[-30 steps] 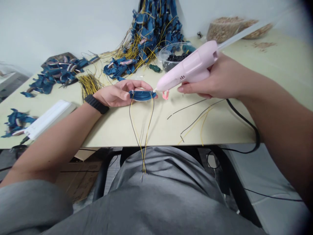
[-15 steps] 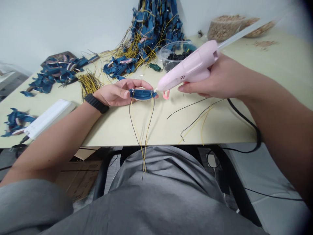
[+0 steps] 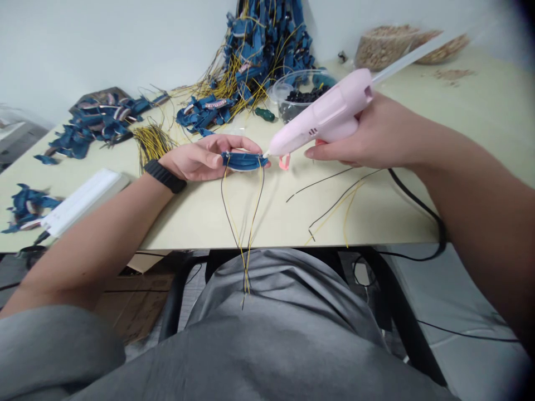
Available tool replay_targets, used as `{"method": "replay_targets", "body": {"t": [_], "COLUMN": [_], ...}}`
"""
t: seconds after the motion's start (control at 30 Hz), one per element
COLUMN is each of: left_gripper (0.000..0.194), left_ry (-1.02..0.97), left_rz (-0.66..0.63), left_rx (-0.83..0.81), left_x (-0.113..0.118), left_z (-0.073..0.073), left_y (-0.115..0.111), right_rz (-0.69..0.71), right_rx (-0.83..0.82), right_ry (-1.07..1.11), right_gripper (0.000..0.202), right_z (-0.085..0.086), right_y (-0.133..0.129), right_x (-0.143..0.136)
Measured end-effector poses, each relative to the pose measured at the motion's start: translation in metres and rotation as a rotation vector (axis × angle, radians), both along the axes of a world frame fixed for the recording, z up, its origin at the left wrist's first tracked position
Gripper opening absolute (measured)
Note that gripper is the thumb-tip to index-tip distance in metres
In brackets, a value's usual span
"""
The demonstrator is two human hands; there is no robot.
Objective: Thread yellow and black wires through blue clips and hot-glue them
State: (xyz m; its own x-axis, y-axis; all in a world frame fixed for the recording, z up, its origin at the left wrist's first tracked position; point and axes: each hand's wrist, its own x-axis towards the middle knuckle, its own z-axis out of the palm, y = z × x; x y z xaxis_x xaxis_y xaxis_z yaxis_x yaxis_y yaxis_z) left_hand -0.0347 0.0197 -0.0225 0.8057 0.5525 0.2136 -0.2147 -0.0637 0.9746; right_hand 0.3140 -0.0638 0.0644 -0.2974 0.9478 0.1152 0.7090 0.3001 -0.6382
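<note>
Between the thumb and fingers of my left hand (image 3: 209, 157) is a small curved blue plastic piece (image 3: 243, 161), held level just above the table. Black and yellow wires (image 3: 246, 250) hang from both its ends, cross below and reach down onto my lap. My right hand (image 3: 368, 136) grips a pink hot glue gun (image 3: 324, 117) by its handle. The nozzle is at the blue piece's right end; whether it touches cannot be made out. A long clear glue stick (image 3: 412, 57) juts from the gun's back.
Blue pieces with wires form a tall heap (image 3: 267, 55), with smaller piles (image 3: 96, 125) to the left. A clear tub of black parts (image 3: 298, 100) stands behind the gun. Loose wires (image 3: 334, 209) lie front right, a white box (image 3: 86, 200) front left. Tubs of small tan bits (image 3: 384, 50) stand behind.
</note>
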Motion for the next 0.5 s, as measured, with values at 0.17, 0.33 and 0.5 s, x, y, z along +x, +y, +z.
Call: {"method": "replay_targets", "body": {"t": [0.17,0.33,0.5], "left_gripper": [0.094,0.090,0.092], "left_ry": [0.045,0.148,0.159], "left_rz": [0.008,-0.005,0.005], "left_rx": [0.001,0.005,-0.012], "left_x": [-0.004,-0.010,-0.012], "left_z": [-0.005,-0.001,-0.001], "left_y": [0.011,0.019,0.021], "right_rz": [0.000,0.004,0.003], "right_rx": [0.011,0.023,0.036], "right_ry": [-0.008,-0.004,-0.006], "right_gripper": [0.033,0.032,0.033], "right_z": [0.000,-0.002,-0.005], "right_y": [0.001,0.004,0.005], "right_x": [-0.001,0.000,0.002]}}
